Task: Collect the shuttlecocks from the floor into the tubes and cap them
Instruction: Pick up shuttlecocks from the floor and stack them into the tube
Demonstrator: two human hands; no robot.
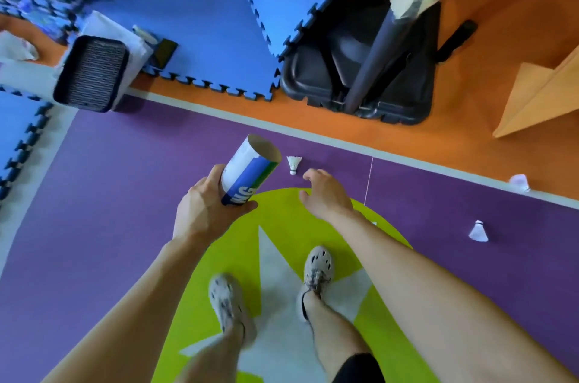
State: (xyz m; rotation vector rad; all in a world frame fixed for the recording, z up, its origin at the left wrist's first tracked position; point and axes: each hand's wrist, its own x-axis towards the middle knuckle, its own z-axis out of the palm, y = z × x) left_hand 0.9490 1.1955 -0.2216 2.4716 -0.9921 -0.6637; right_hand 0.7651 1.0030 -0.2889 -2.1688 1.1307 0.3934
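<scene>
My left hand (206, 210) grips a white, blue and green cardboard tube (250, 169), its uncapped mouth tilted up and away from me. My right hand (326, 191) hangs empty above the purple floor, fingers apart. A white shuttlecock (294, 163) lies on the floor just beyond and left of its fingertips, between that hand and the tube. Two more shuttlecocks lie to the right: one (478, 231) on the purple floor, another (520, 182) by the white boundary line.
A black weighted base (313, 81) with a dark pole (376, 53) stands ahead on the orange floor. Blue puzzle mats (219, 22) cover the far floor. A black mesh basket (91, 73) sits at the left. A wooden piece (539, 94) lies far right. My feet stand on a green circle (282, 216).
</scene>
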